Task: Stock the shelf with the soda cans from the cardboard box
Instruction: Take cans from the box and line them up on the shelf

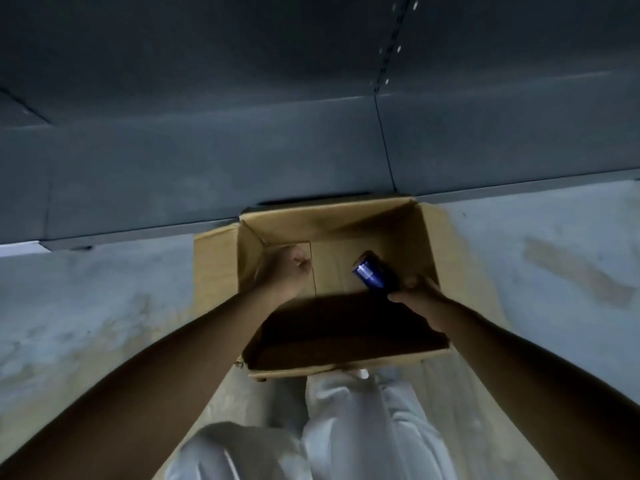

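- Open brown cardboard box (405, 233) sits on the pale concrete floor (536, 271), hard against the base of a dark grey metal shelf (207, 161).
- Right hand (420, 299) grips a blue soda can (370, 271), tilted, above the box's inside near its right wall.
- Left hand (289, 271) reaches into the box, fingers curled into a fist; nothing visible in it.
- White trousers (346, 427) below.

I see the cardboard box (420, 233) standing open on the floor, flaps out, its far side just beside the dark grey shelf (214, 174). One blue soda can (372, 271) shows above the box's inside, tilted, its end toward the camera.
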Demonstrator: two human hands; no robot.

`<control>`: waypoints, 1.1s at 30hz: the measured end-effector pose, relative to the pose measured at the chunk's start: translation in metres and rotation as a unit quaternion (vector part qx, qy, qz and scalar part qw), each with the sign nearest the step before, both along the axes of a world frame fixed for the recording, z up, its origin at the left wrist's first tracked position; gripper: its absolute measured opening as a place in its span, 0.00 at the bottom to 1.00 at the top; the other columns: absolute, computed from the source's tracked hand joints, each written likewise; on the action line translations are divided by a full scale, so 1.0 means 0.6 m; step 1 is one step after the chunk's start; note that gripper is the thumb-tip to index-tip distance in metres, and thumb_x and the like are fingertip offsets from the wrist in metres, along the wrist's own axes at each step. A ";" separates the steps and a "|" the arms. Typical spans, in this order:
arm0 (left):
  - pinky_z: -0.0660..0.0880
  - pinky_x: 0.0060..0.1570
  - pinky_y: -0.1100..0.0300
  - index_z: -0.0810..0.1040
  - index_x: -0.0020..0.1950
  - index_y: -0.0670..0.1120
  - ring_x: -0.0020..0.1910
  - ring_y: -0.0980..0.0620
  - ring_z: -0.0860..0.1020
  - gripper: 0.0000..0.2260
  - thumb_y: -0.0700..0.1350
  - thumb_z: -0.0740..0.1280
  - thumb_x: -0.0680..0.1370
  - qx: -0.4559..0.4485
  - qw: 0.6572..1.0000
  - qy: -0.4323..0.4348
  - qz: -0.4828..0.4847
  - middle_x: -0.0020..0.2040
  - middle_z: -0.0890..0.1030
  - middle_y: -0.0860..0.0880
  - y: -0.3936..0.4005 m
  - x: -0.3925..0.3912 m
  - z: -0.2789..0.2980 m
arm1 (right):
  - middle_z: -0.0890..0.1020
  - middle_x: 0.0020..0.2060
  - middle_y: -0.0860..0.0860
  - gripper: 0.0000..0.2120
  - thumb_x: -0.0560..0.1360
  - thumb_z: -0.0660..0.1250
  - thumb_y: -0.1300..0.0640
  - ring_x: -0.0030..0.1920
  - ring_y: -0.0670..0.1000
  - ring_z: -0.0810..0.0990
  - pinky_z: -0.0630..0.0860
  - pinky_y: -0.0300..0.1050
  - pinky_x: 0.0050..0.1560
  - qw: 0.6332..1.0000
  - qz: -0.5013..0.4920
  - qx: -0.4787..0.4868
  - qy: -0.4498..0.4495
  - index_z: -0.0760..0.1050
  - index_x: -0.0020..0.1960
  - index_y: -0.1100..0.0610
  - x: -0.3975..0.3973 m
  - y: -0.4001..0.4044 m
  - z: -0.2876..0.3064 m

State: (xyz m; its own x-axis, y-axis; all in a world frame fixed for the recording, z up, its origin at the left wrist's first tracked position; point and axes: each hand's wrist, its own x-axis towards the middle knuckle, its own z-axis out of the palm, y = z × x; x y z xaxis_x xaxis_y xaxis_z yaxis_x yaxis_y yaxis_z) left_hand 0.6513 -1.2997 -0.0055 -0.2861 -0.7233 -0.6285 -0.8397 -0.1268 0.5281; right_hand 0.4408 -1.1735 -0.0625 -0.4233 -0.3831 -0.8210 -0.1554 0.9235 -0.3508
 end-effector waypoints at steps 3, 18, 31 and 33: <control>0.69 0.55 0.62 0.74 0.65 0.47 0.62 0.51 0.74 0.14 0.46 0.61 0.81 0.015 1.000 0.006 -0.020 0.63 0.77 0.49 0.002 -0.003 -0.085 | 0.79 0.53 0.56 0.29 0.65 0.77 0.53 0.52 0.57 0.78 0.76 0.48 0.51 0.999 0.047 -0.002 0.025 0.73 0.63 0.56 0.001 -0.004 -0.089; 0.67 0.62 0.57 0.66 0.72 0.50 0.69 0.47 0.68 0.20 0.54 0.59 0.81 -0.018 0.994 -0.068 -0.085 0.71 0.70 0.49 -0.018 -0.010 -0.338 | 0.74 0.64 0.58 0.34 0.66 0.76 0.58 0.65 0.62 0.72 0.70 0.59 0.64 0.983 0.138 -0.048 0.115 0.68 0.69 0.58 -0.016 -0.048 -0.398; 0.62 0.68 0.58 0.61 0.75 0.50 0.73 0.46 0.62 0.25 0.53 0.61 0.80 0.006 0.989 -0.064 -0.131 0.74 0.64 0.46 -0.001 0.015 -0.351 | 0.76 0.62 0.61 0.31 0.72 0.56 0.34 0.61 0.59 0.75 0.68 0.55 0.64 0.973 0.132 -0.029 0.185 0.70 0.65 0.55 -0.135 -0.040 -0.710; 0.62 0.69 0.57 0.60 0.76 0.50 0.73 0.46 0.62 0.25 0.53 0.61 0.80 0.006 0.988 -0.062 -0.139 0.74 0.63 0.46 0.004 0.017 -0.344 | 0.75 0.62 0.62 0.25 0.74 0.69 0.49 0.62 0.61 0.75 0.69 0.55 0.65 0.966 0.156 -0.001 0.205 0.71 0.67 0.59 -0.121 -0.039 -0.675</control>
State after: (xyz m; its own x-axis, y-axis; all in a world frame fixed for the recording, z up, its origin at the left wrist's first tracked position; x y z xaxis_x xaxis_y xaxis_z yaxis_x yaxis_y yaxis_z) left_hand 0.6617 -1.2976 -0.2118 -0.3922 -0.6193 -0.6802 -0.9015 0.1118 0.4181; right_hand 0.3681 -1.1968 -0.4677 -0.5766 -0.5455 -0.6082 -0.5517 0.8090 -0.2026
